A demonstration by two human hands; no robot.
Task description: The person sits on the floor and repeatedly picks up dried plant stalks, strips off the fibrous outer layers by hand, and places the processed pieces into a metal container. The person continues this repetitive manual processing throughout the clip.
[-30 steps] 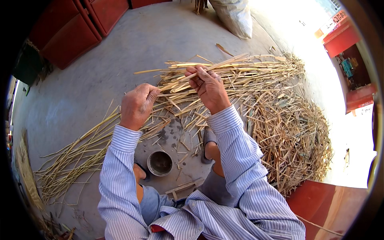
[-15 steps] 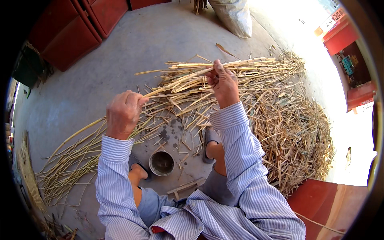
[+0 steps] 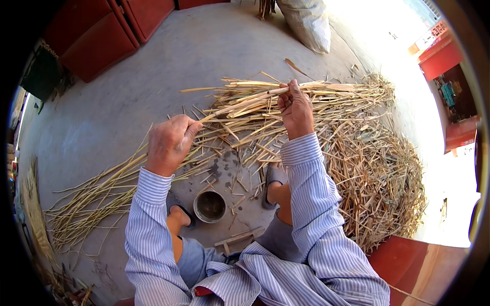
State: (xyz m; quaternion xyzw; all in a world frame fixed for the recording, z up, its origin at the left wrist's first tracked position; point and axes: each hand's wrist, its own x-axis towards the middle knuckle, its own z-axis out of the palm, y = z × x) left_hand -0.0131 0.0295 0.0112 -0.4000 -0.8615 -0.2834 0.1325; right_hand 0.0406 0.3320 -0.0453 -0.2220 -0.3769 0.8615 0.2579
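Here, a Stalk Stretched Between Two Hands

Plainly, the person sits low on the concrete floor (image 3: 153,81) and holds one long pale stalk (image 3: 245,102) taut above it. The left hand (image 3: 168,144) is closed around the stalk's near end, fingers curled over and thumb pressed against it. The right hand (image 3: 295,108) pinches it farther along, fingertips narrow on the stem, so that it runs in a raised line from one hand to the other, clear of the litter below. Holding at two points likely keeps the stem straight and lets it be looked over or worked.

Under and beyond the hands lies a loose heap of dry straw (image 3: 377,168), thickest on the right. On the left, longer greenish stalks (image 3: 92,199) lie side by side, apparently kept apart from the scraps. A small round pot (image 3: 210,206) stands between the feet, within easy reach, beside a sandal (image 3: 274,178). A short wooden piece (image 3: 239,238) lies just in front of the knees. A pale sack (image 3: 309,23) rests at the far edge, and red panels (image 3: 102,41) stand at the upper left.
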